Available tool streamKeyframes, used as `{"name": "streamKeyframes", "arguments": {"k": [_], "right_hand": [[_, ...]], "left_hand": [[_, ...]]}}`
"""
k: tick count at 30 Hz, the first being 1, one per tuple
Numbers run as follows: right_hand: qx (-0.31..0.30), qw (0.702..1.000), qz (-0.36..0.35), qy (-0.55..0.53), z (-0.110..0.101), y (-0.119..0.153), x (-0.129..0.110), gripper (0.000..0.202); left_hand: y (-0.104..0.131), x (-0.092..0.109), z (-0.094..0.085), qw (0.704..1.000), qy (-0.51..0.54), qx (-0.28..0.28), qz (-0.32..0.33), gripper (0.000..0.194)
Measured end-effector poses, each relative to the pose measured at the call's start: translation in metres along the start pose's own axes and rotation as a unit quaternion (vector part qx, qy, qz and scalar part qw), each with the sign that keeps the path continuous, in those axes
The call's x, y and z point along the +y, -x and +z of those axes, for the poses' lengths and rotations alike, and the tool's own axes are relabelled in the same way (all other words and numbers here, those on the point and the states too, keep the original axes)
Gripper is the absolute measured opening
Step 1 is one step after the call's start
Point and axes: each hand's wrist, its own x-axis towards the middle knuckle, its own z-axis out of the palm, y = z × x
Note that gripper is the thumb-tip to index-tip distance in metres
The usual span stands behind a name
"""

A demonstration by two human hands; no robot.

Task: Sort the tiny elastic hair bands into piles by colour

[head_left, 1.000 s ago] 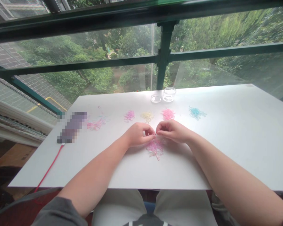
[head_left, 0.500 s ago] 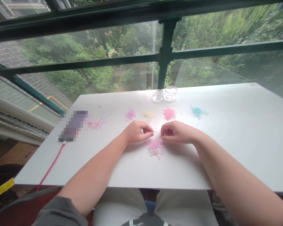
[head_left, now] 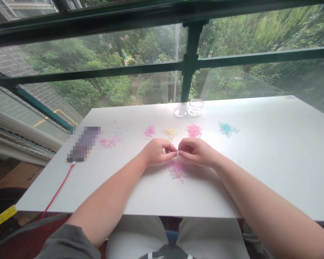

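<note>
You sit before a wide window in a dark green frame point(head_left: 190, 61), with trees point(head_left: 81, 64) beyond the glass and brickwork point(head_left: 13, 59) to the left. The white counter point(head_left: 272, 162) reaches up to the window at its far edge, and your lap point(head_left: 137, 237) is under its near edge. A cardboard box point(head_left: 18, 174) sits low, past the left edge.

Your left hand point(head_left: 156, 151) and right hand point(head_left: 198, 151) meet around the middle of the counter, each narrowed to a pinch on a small pale piece point(head_left: 178, 152) between them; it is too small to make out fully. By the left edge lies a blurred-out dark slab point(head_left: 83, 144), its red cable point(head_left: 58, 190) running over the near edge near the left corner.

Right below your hands is the mixed pink and purple pile point(head_left: 178, 169). Beyond them, left to right, sit the purple pile point(head_left: 149, 131), yellow pile point(head_left: 170, 133), pink pile point(head_left: 194, 130) and blue pile point(head_left: 228, 128). A looser pink scatter point(head_left: 110, 141) lies just beside the slab. The clear jar point(head_left: 196, 107) stands near the far edge, its smaller round lid point(head_left: 180, 113) just beside it.
</note>
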Motion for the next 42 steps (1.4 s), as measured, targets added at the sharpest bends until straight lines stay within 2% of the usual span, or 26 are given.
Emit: {"name": "streamKeyframes", "arguments": {"k": [10, 20, 35, 42], "right_hand": [[0.027, 0.999, -0.019, 0.006, 0.003, -0.001, 0.002, 0.006], [0.059, 0.998, -0.033, 0.0, 0.005, -0.002, 0.003, 0.006], [0.077, 0.996, -0.029, 0.026, 0.007, -0.004, 0.006, 0.012], [0.129, 0.991, 0.017, 0.018, -0.001, -0.005, 0.01, 0.011]], "left_hand": [[0.0, -0.002, 0.001, 1.0, 0.005, 0.011, 0.008, 0.009], [-0.001, -0.004, 0.001, 0.997, 0.014, 0.07, 0.004, 0.008], [-0.001, -0.004, -0.001, 0.999, 0.018, 0.037, 0.011, 0.006], [0.001, -0.009, -0.01, 0.998, 0.011, 0.059, -0.001, 0.006]]}}
